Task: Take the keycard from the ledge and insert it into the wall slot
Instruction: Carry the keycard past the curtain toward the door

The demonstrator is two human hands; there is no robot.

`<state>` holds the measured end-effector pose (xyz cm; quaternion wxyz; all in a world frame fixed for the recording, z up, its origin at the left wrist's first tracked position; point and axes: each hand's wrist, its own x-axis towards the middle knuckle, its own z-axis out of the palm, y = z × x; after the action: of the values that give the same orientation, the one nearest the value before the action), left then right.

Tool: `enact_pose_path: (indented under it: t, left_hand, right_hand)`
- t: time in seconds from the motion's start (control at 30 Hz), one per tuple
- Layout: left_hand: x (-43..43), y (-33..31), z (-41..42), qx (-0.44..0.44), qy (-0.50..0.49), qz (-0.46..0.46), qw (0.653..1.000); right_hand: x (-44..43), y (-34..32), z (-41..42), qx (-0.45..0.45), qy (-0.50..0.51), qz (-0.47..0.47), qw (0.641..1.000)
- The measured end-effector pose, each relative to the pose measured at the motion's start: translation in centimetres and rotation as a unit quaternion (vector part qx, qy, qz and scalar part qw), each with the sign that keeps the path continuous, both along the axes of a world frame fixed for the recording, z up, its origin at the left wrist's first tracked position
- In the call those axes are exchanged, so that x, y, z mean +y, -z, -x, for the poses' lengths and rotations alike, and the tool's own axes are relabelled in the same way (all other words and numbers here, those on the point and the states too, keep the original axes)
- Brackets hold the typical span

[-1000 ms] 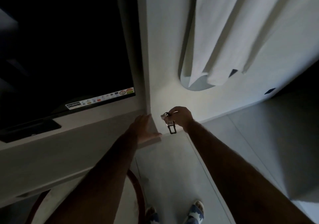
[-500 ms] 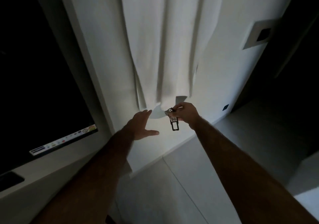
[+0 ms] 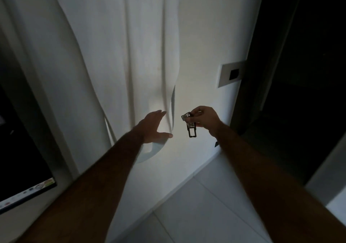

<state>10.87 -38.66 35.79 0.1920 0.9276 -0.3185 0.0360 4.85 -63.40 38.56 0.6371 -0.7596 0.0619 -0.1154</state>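
1. The room is dim, and a person stands facing a white wall [image 3: 202, 36] with both bare arms reaching forward.
2. The right hand [image 3: 206, 120] pinches the keycard [image 3: 191, 125] between thumb and fingers.
3. The keycard is up in the air in front of the wall. It looks like a small tag on a metal ring, with a dark frame hanging down from it.
4. The left hand [image 3: 152, 127] is spread wide with nothing in it. It is just in front of a white cloth [image 3: 121, 55].
5. The cloth hangs down the wall in long folds, just to the left of the keycard.
6. The wall slot [image 3: 231, 75] is a pale plate with a dark square in it. It sits on the wall, higher up and to the right of the right hand, well apart from the keycard.
7. A dark doorway [image 3: 299, 74] is just to the right of the plate.
8. A dark screen [image 3: 18, 167] is at the far left.
9. Pale floor tiles [image 3: 206, 205] lie below the wall.
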Motion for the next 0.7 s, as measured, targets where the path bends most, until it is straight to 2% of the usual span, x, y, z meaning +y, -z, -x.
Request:
enact_pose_path:
  t: [0.37, 0.7]
  left_hand:
    - [-11.5, -7.6, -1.4, -0.087, 0.053, 0.064, 0.993]
    - [-18.7, -9.9, -5.0, -0.102, 0.080, 0.068, 0.989]
  right_hand:
    - [-11.7, -6.9, 1.4, -0.070, 0.042, 0.016, 0.997]
    - [-17.7, -10.0, 0.4, -0.103, 0.074, 0.035, 0.991]
